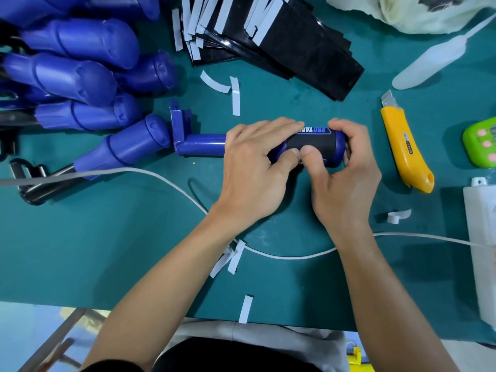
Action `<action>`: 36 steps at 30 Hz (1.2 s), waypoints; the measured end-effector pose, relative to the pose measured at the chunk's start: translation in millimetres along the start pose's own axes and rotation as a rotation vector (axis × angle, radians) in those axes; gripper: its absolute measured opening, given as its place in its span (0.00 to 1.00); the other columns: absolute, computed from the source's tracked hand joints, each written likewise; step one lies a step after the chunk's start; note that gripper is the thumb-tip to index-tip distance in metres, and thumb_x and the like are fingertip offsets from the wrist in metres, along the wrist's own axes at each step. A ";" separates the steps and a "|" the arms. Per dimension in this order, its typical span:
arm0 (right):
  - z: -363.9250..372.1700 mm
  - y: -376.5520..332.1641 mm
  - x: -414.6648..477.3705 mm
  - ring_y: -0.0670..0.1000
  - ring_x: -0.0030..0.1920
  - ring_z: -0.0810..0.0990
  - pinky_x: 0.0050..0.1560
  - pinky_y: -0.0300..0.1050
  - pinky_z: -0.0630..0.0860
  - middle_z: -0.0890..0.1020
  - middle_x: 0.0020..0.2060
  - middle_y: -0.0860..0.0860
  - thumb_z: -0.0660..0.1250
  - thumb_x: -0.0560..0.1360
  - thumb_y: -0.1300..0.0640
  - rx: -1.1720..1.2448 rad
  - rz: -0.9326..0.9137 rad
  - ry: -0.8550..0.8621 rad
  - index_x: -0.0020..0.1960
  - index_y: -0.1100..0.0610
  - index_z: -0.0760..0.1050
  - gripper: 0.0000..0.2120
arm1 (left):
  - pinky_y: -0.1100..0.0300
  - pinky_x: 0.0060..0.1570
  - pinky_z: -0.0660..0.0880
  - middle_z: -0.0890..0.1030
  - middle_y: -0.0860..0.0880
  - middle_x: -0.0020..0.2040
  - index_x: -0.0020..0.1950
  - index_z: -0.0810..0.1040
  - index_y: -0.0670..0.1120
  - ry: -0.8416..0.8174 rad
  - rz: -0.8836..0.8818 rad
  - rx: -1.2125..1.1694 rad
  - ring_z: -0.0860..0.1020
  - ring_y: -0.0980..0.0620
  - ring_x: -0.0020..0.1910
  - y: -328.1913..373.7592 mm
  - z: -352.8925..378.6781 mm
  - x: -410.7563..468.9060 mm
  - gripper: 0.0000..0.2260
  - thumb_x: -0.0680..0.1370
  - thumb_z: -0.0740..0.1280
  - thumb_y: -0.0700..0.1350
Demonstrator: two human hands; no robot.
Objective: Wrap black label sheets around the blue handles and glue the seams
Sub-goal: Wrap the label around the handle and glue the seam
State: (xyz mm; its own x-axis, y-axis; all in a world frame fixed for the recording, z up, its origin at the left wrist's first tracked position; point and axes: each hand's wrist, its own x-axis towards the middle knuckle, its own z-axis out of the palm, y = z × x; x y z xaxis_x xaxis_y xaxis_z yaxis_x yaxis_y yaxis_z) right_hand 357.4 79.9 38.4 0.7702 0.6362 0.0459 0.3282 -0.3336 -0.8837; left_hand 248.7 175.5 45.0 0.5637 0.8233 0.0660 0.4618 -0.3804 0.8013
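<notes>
Left forearm [161, 277] and right forearm [375, 277] both bare up to the bottom of the view. Left hand [257, 167] and right hand [346, 173] bare too, thumbnails short and plain. Below the worktop's [107, 237] near edge: light grey cloth [281, 334] w/ a curved stitched seam. Closer in, plain black cloth [228, 355]; can't tell which garment either is.

handle pile [80, 63] left | label sheets [295, 44] behind | held handle [204, 147] centre | knife [405, 149] right

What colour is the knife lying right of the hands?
The knife is yellow with a silver blade; head view shows it best.
</notes>
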 end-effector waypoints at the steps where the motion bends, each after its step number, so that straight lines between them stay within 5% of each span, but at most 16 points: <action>1: 0.3 -0.7 -0.3 0.42 0.53 0.81 0.56 0.33 0.75 0.80 0.56 0.40 0.73 0.76 0.50 0.002 0.004 0.001 0.65 0.54 0.76 0.20 | 0.65 0.67 0.58 0.83 0.59 0.63 0.63 0.85 0.52 -0.004 -0.006 -0.002 0.74 0.63 0.63 0.5 -0.1 -0.3 0.15 0.76 0.73 0.45; 5: -0.4 -1.8 -1.1 0.41 0.55 0.81 0.57 0.33 0.75 0.80 0.57 0.38 0.72 0.77 0.53 0.023 0.006 -0.001 0.65 0.55 0.77 0.18 | 0.64 0.68 0.58 0.83 0.59 0.64 0.63 0.85 0.53 -0.019 -0.039 -0.016 0.74 0.62 0.63 2.4 -0.7 -1.4 0.16 0.76 0.70 0.43; 9: -3.3 -0.9 0.3 0.45 0.59 0.82 0.63 0.52 0.80 0.81 0.60 0.39 0.69 0.78 0.58 0.057 0.024 -0.007 0.66 0.55 0.78 0.16 | 0.64 0.68 0.58 0.83 0.58 0.65 0.64 0.85 0.53 -0.032 -0.049 -0.020 0.75 0.61 0.64 4.6 -2.0 -1.1 0.17 0.77 0.69 0.42; 13: -6.7 2.1 1.4 0.50 0.63 0.82 0.65 0.59 0.78 0.83 0.63 0.49 0.65 0.80 0.63 0.082 0.046 -0.023 0.67 0.56 0.79 0.16 | 0.64 0.68 0.58 0.82 0.56 0.66 0.65 0.84 0.51 -0.036 -0.004 -0.011 0.75 0.61 0.65 2.8 -4.2 -1.4 0.17 0.79 0.66 0.38; 19: -10.7 -2.8 4.5 0.42 0.67 0.80 0.69 0.38 0.74 0.84 0.64 0.52 0.60 0.80 0.63 0.144 0.082 -0.013 0.65 0.56 0.81 0.17 | 0.61 0.67 0.61 0.83 0.54 0.66 0.64 0.85 0.50 0.014 0.025 -0.018 0.77 0.60 0.65 -0.5 -1.2 -3.6 0.21 0.77 0.60 0.38; 25: -9.9 -2.3 3.9 0.49 0.64 0.83 0.67 0.57 0.79 0.84 0.62 0.50 0.66 0.80 0.63 0.146 0.078 -0.043 0.65 0.55 0.80 0.14 | 0.61 0.66 0.62 0.84 0.55 0.63 0.65 0.84 0.50 0.126 0.063 0.031 0.80 0.59 0.60 -1.3 9.5 -5.6 0.14 0.83 0.64 0.40; 36: -13.5 2.3 4.7 0.48 0.66 0.81 0.69 0.45 0.76 0.84 0.63 0.52 0.60 0.84 0.67 0.036 -0.001 -0.029 0.66 0.60 0.80 0.15 | 0.63 0.65 0.65 0.86 0.52 0.60 0.71 0.79 0.43 0.146 0.096 0.015 0.78 0.57 0.51 -14.1 7.0 -6.3 0.18 0.82 0.62 0.34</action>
State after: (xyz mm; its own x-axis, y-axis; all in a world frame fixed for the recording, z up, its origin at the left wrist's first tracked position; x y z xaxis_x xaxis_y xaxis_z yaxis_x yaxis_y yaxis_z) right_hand 369.2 72.7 42.8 0.7536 0.6565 0.0335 0.3083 -0.3080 -0.9000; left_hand 243.5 172.7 29.2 0.5009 0.8348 0.2287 0.4213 -0.4659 0.7781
